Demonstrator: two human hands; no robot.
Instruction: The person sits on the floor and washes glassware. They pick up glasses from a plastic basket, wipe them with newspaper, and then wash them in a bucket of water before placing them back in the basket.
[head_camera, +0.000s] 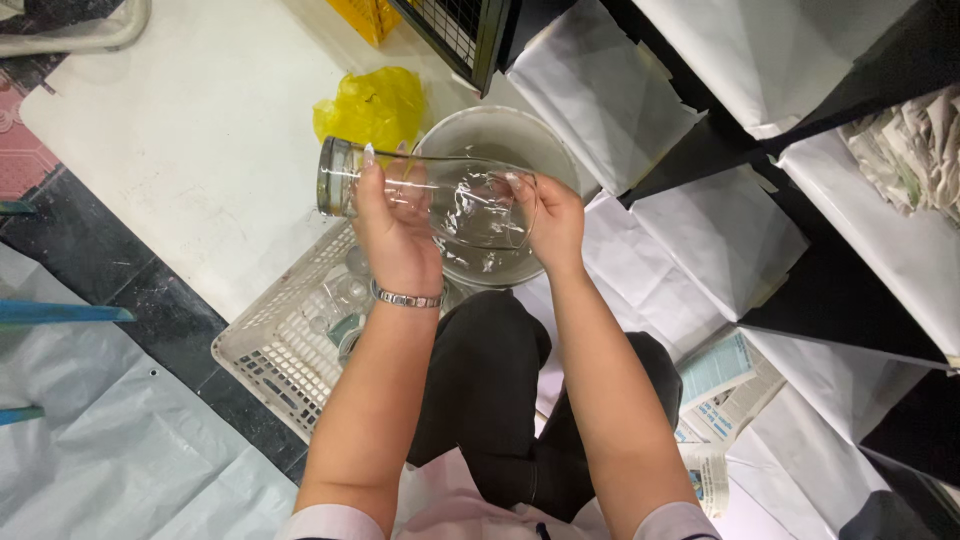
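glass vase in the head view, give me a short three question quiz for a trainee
1. True or false: the glass vase is held on its side.
2. Which hand grips the vase nearer its thick base: left hand or right hand?
3. What lies directly below the vase? A) grey bucket B) yellow bag C) newspaper

Key: 1 true; 2 left hand; 3 A. The white basket of glassware sits beside the bucket.

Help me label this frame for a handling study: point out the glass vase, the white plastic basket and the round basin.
glass vase (470, 205), head view, on its clear body between the hands.
white plastic basket (275, 350), head view, on its lattice side wall.
round basin (500, 125), head view, on its far inner wall.
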